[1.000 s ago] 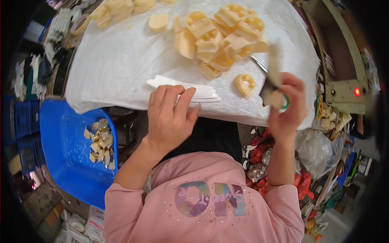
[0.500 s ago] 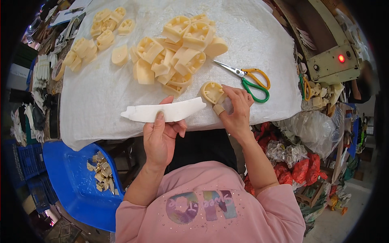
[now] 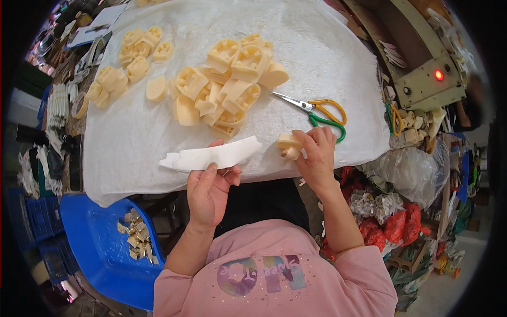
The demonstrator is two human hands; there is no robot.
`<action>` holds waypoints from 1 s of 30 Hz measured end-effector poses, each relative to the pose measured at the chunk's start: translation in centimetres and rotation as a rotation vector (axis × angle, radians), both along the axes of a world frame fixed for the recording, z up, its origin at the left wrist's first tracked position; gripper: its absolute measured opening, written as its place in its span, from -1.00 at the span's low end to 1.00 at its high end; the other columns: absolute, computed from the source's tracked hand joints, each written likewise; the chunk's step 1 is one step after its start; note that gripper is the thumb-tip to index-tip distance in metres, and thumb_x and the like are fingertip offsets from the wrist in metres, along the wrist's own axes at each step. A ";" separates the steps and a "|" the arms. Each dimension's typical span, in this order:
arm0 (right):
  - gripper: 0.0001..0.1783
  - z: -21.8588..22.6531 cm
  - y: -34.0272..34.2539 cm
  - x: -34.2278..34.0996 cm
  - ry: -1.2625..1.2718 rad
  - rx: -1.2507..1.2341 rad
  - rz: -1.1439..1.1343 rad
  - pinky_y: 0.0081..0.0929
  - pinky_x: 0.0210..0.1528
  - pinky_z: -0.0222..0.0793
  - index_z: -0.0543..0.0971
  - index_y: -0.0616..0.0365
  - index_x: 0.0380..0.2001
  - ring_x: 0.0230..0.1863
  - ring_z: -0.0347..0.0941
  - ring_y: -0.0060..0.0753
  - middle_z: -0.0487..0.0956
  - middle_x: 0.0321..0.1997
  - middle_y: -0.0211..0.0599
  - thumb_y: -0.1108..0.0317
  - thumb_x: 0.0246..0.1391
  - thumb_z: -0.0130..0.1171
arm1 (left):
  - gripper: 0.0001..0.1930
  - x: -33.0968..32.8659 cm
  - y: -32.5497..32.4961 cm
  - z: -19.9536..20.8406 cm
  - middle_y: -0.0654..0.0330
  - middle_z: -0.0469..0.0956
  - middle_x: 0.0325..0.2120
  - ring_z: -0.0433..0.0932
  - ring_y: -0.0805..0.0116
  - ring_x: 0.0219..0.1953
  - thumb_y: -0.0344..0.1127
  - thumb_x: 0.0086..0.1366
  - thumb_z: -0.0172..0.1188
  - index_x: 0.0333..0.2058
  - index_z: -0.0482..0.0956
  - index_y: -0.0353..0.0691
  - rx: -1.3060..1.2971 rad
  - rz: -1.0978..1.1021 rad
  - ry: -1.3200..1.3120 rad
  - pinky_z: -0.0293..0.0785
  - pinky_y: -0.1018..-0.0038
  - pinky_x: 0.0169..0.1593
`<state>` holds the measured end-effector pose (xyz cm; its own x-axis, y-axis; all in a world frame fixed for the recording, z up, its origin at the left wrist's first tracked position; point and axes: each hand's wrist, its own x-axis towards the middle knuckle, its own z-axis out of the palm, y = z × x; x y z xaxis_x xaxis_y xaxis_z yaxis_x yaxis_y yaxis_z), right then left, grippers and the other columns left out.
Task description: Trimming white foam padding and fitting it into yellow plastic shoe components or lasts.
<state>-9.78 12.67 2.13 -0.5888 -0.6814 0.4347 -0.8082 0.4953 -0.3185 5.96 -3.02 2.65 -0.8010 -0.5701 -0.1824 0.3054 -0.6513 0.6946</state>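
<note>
My left hand (image 3: pixel 210 185) is closed on a curved white strip (image 3: pixel 211 156) with notched ends, its thumb on the near edge and fingers behind. The strip is held up over the near edge of the table. To its right, my right hand (image 3: pixel 317 156) grips a small cream-coloured plastic shoe heel (image 3: pixel 289 140), turned on its side and partly hidden by the fingers. Beyond both hands lies a pile of similar heels (image 3: pixel 232 79), several with ribbed hollows showing. Scissors (image 3: pixel 311 107) with one yellow and one green handle lie just past my right hand.
White sheeting (image 3: pixel 132 137) covers the table. More heels (image 3: pixel 113 79) sit at the far left. A blue tub (image 3: pixel 100 253) with small metallic-looking pieces stands below left. At the right are a machine box with a lit red lamp (image 3: pixel 439 75) and red plastic bags (image 3: pixel 393 227).
My right hand has tipped the heel from hollow side up onto its side and moved it slightly right. The white strip stays in my left hand, tilted a little more. The view has shifted slightly.
</note>
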 end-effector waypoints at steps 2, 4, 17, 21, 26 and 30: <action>-0.53 -0.4 0.3 0.5 -0.087 -0.075 0.014 -0.29 -0.16 0.15 0.52 0.06 -0.18 -0.24 0.26 -0.19 0.38 -0.34 -0.28 0.57 -0.30 0.23 | -0.57 0.1 -0.2 0.0 0.04 0.47 -0.25 0.45 0.35 -0.34 -0.25 0.38 -0.15 0.12 0.22 -0.41 0.023 -0.023 0.023 0.37 0.46 -0.36; -0.46 -0.8 0.8 0.2 -0.143 -0.128 0.066 -0.22 -0.10 0.20 0.48 0.10 -0.11 -0.17 0.26 -0.11 0.41 -0.20 -0.18 0.71 -0.28 0.10 | -0.57 0.4 -0.5 -0.9 0.03 0.46 -0.20 0.45 0.35 -0.29 -0.24 0.38 -0.16 0.11 0.23 -0.41 0.026 -0.060 0.079 0.39 0.45 -0.32; -0.47 2.4 -3.7 5.5 -0.372 -0.710 0.540 -0.31 -0.18 0.42 0.36 0.11 -0.04 -0.16 0.46 -0.05 0.49 -0.07 0.02 0.73 -0.13 0.08 | -0.56 0.1 1.6 1.7 -0.07 0.36 0.03 0.36 0.19 0.11 -0.24 0.40 -0.22 0.07 0.25 -0.50 -0.099 -0.103 0.144 0.29 0.29 0.16; -0.41 2.0 -4.2 5.8 -0.311 -0.725 0.567 -0.31 -0.19 0.42 0.38 0.12 -0.07 -0.12 0.43 -0.02 0.45 -0.03 -0.01 0.82 -0.25 -0.02 | -0.56 0.6 1.5 2.3 -0.10 0.37 0.03 0.39 0.17 0.08 -0.23 0.40 -0.23 0.07 0.24 -0.52 -0.147 -0.093 0.118 0.29 0.31 0.16; -0.41 2.0 -4.2 5.7 -0.259 -0.701 0.570 -0.31 -0.19 0.43 0.39 0.10 -0.07 -0.14 0.42 -0.05 0.46 -0.07 -0.05 0.81 -0.25 -0.02 | -0.54 0.6 1.6 2.6 -0.17 0.34 0.06 0.38 0.16 0.09 -0.20 0.40 -0.24 0.07 0.24 -0.53 -0.130 -0.114 0.090 0.28 0.32 0.16; -0.45 1.8 -4.3 5.7 -0.281 -0.723 0.575 -0.27 -0.16 0.44 0.41 0.11 -0.09 -0.14 0.42 -0.07 0.46 -0.08 -0.07 0.79 -0.23 0.00 | -0.53 0.6 1.7 2.6 -0.18 0.33 0.06 0.38 0.16 0.09 -0.20 0.40 -0.24 0.08 0.23 -0.54 -0.124 -0.123 0.083 0.28 0.32 0.16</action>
